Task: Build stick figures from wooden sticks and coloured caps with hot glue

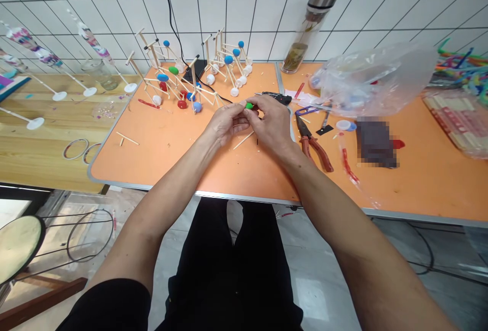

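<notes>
Two-handed pinch: left hand and right hand held together above the orange tabletop, fingertips meeting. Small green piece sits between the fingers, mostly hidden; its shape can't be made out. Whether either hand also holds a stick: cannot tell.

Thin wooden stick lies on the tabletop just below the hands, a few short sticks farther left. Beyond and left of the hands stands a cluster of stick frames with blue, red and white caps, near a black cord. Black tool lies just past the right hand. To the right: pliers with red handles, a clear plastic bag, and a glass bottle with a metal top by the tiled wall. Wooden table at far left, bearing sticks with white discs.
</notes>
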Tool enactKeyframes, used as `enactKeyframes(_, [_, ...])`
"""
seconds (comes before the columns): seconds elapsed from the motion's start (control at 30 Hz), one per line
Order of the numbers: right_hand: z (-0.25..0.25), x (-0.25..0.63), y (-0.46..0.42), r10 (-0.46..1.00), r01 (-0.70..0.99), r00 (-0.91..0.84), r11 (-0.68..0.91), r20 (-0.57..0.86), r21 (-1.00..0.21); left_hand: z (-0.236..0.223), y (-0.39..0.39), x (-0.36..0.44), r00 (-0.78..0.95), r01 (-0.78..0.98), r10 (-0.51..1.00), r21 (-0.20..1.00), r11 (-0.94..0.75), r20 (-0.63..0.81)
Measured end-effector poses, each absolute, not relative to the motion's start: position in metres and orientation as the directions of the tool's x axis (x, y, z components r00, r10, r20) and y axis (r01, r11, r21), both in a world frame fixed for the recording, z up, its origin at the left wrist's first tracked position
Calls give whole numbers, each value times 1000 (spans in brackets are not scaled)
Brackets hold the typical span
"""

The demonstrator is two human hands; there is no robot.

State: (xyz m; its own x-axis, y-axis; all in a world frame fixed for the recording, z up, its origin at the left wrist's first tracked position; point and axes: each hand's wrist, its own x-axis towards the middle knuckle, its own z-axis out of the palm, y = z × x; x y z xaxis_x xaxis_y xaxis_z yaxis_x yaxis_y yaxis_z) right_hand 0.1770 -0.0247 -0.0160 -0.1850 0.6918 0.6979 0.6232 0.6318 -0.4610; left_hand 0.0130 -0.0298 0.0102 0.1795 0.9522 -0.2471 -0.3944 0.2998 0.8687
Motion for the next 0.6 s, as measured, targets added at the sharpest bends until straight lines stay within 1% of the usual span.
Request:
enactKeyframes(0.1, [-16, 178, -24, 691, 649, -180, 618, 700, -443, 11, -31, 14, 197, -380, 945, 869, 318, -259])
enactKeyframes(0.27, [-18, 178, -24, 682, 653, -189, 625, 706, -428, 8, -30, 12, 153, -403, 957, 868, 289, -247])
enactKeyframes(0.4, [-18, 178, -24, 686, 667, -188, 615, 703, -421, 6, -28, 12, 164, -385, 952, 872, 304, -259])
enactKeyframes(0.5, [-17, 178, -25, 692, 670, -174, 605, 701, -431, 7, -29, 13, 172, -384, 948, 868, 316, -269])
enactKeyframes(0.6, [-17, 177, -25, 707, 662, -181, 601, 683, -447, 7, -29, 13, 151, -410, 959, 867, 283, -242])
